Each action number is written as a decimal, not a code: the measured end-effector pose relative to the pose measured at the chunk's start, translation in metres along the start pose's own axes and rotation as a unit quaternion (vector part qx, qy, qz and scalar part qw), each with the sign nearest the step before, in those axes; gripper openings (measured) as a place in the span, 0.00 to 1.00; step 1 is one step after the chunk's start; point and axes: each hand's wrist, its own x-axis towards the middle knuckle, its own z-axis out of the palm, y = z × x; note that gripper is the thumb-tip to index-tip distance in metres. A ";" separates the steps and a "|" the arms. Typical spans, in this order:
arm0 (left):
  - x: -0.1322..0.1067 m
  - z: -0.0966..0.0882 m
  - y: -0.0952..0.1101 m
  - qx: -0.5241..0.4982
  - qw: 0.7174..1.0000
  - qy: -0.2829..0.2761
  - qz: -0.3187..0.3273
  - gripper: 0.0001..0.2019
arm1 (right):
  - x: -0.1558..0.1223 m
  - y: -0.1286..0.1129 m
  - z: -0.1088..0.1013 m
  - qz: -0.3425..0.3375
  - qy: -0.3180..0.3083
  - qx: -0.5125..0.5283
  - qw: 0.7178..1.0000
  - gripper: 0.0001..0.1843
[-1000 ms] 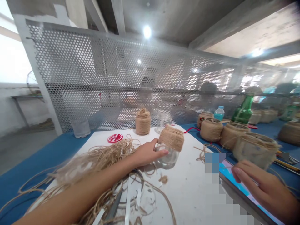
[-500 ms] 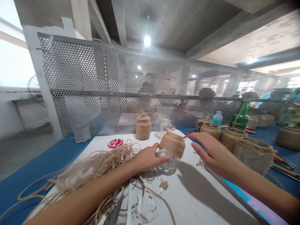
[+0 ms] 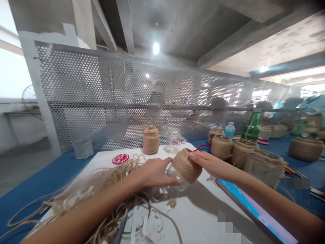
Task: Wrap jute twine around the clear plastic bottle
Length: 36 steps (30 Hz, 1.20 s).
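A glass jar half wrapped in jute twine (image 3: 185,166) lies tilted on the white board (image 3: 203,210). My left hand (image 3: 152,173) grips its bare glass end, fingers curled round it. My right hand (image 3: 203,160) holds the twine-wrapped end from the right, fingers pressed on the wrap. A heap of loose jute twine (image 3: 101,189) lies under my left forearm.
A fully wrapped jar (image 3: 151,139), an empty glass jar (image 3: 173,141) and a red lid (image 3: 120,158) stand at the board's far side. Several twine-wrapped pots (image 3: 241,152), a green bottle (image 3: 251,127) and a tablet (image 3: 256,213) lie on the right. People sit behind a perforated metal screen (image 3: 127,91).
My right hand left the tablet, crossed leftward and took hold of the jar's wrapped end. The jar tipped further over. My left hand stayed on the glass.
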 end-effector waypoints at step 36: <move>-0.010 -0.027 0.026 -0.031 0.985 0.051 0.161 0.10 | -0.054 0.011 0.025 -0.021 0.174 -0.043 0.984 0.22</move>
